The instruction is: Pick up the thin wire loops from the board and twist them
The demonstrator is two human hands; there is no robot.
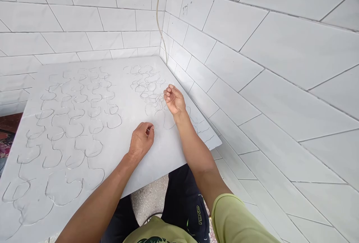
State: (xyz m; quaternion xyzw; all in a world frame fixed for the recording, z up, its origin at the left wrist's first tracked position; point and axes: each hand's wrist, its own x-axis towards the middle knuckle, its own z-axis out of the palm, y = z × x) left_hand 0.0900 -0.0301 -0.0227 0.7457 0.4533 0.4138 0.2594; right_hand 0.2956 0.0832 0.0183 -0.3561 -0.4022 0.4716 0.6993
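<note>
My left hand (142, 141) hovers close over the middle of the white tabletop (134, 175), thumb and forefinger pressed together. Anything in that pinch is too small to make out. Further right and higher up is my right hand (174, 100), palm turned partly up and fingers curled in to the thumb. What its fingertips grip, if anything, is too fine to tell. Beside it lies a tangled group of thin bent wires (150, 86). Rows of similar curved wire pieces (75, 129) cover the left part of the board.
White tiled walls (224, 56) meet in a corner behind and to the right of the board. A pale cable (158, 15) hangs down that corner. Several more wires (200, 125) lie near the right edge. My legs (179, 198) are under the front edge.
</note>
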